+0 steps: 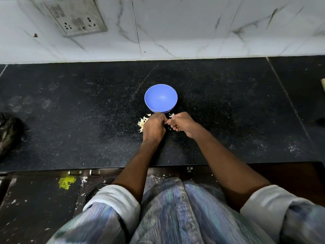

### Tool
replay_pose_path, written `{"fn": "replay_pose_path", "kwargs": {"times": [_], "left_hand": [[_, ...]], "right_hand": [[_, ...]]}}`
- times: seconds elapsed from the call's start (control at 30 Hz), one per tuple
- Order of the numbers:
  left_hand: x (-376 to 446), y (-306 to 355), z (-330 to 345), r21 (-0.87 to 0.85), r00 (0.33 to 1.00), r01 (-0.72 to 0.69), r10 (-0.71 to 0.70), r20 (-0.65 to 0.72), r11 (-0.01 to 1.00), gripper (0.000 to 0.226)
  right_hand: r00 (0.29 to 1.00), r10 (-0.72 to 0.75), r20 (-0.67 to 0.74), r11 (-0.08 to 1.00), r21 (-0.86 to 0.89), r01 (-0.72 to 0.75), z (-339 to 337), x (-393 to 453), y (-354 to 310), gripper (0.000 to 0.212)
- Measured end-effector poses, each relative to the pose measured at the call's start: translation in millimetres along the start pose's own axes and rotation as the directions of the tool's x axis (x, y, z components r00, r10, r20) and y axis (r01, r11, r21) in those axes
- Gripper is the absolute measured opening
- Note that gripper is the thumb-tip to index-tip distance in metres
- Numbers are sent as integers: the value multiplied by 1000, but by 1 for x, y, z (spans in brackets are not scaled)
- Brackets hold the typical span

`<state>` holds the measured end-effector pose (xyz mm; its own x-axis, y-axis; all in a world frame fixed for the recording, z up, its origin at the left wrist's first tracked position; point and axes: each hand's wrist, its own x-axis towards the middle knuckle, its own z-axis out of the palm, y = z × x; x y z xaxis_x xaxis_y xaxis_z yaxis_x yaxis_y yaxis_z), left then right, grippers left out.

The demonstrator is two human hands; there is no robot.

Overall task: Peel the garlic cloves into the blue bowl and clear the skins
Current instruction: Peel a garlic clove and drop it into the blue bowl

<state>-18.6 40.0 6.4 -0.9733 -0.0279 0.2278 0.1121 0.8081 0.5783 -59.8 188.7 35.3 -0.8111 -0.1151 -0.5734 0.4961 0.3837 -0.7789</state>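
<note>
Peeling garlic clove (pixel 167 122) beside blue bowl (pixel 160 98)

**Inspector A:** What sits between the left hand (pixel 154 128) and right hand (pixel 179 124), just below the blue bowl (pixel 161 98)?

**Inspector B:** Cannot be determined. Both sets of fingers curl inward and cover it; only a pale speck shows.

**Inspector A:** The garlic skins (pixel 142 122)?

**Inspector B:** Lower left of the bowl, partly hidden under the left hand. Count not readable.

**Inspector A:** Edges?

**Inspector B:** Far left of the bowl, a dark bag (pixel 8 132) is cut off by the frame. Far right, a tan object (pixel 323 87) is cropped; identity unclear. Sleeves below are blurred.
</note>
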Motion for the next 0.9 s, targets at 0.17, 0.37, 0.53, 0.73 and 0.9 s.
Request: {"fn": "replay_pose_path", "kwargs": {"times": [0.17,0.37,0.53,0.73,0.9], "left_hand": [[12,-1,5,-361,919,393,-352,175,846,13],[11,0,11,-548,829,556,-468,307,625,23],[10,-8,4,-298,987,155,-136,84,942,31],[12,-3,8,-445,894,447,-403,197,776,24],[17,7,2,-607,518,794,-507,689,-14,33]], "right_hand": [[897,-442,-27,856,-313,412,-5,0,12,22],[957,-290,12,923,-260,283,-8,5,6,14],[977,163,139,956,221,-191,-1,7,-1,24],[967,-256,-15,952,-180,249,0,12,8,21],[811,-584,40,740,-384,552,-3,13,11,21]]}}
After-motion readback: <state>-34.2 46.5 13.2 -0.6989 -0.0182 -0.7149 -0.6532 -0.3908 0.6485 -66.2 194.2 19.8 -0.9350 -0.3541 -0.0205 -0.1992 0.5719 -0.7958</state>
